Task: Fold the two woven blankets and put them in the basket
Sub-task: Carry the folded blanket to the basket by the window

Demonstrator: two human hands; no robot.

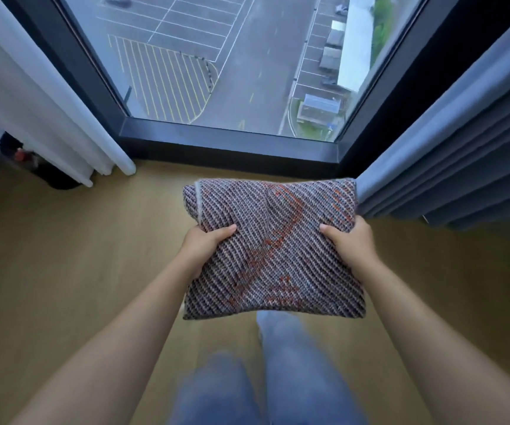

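Note:
A folded woven blanket (273,250), striped in dark, pale and orange threads, is held flat in the air in front of me above the wooden floor. My left hand (203,245) grips its left edge, thumb on top and fingers underneath. My right hand (350,240) grips its right edge the same way. No basket and no second blanket are in view.
A large dark-framed window (232,139) stands straight ahead at floor level. White curtains (42,118) hang on the left, grey-blue curtains (450,154) on the right. A dark object (42,170) sits on the floor behind the white curtain. My legs in jeans (281,369) are below the blanket.

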